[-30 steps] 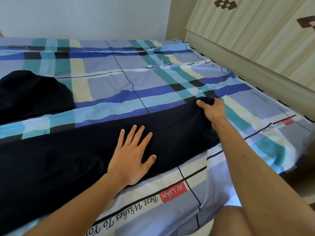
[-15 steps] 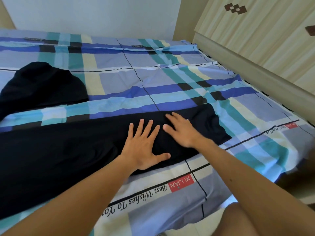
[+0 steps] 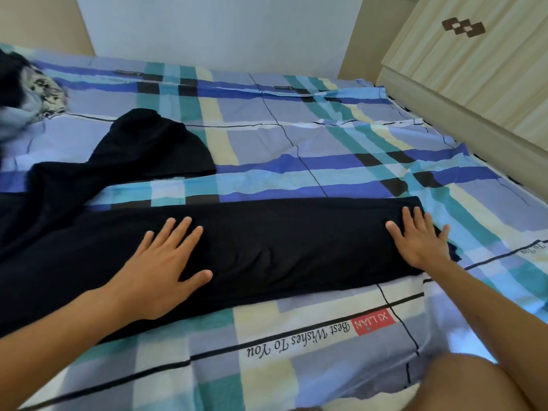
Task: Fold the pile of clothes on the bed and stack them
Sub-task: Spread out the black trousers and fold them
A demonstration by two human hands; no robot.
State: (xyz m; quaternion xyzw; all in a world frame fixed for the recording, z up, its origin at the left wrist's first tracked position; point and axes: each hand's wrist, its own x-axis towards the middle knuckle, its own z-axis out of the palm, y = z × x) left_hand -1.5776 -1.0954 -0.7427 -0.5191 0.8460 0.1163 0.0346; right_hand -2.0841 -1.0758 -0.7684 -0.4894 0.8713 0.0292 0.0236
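Your bed (image 3: 326, 149) fills most of the view. It has a sheet with blue, green and pale yellow squares and thin dark lines. Behind it is a white wall (image 3: 222, 25), and on the right stands a pale wooden wardrobe (image 3: 474, 69) with small brown squares on it.

Black pants (image 3: 281, 238) lie spread on the bed in front of you. One leg is stretched long and flat from left to right, close to the near edge. The other leg (image 3: 154, 146) bends away toward the back of the bed. More clothes sit in a small pile (image 3: 32, 93) in the far left corner, well apart from the pants. They look black, grey and patterned, but they are blurry.

Your left hand (image 3: 160, 271) lies flat on the long leg near its middle, fingers straight and spread wide. Your right hand (image 3: 421, 244) lies flat on the right end of that leg, fingers straight and spread too. Neither hand holds anything.

Near the edge of the sheet is a small red label (image 3: 373, 323), beside the words "Best Wishes To You".
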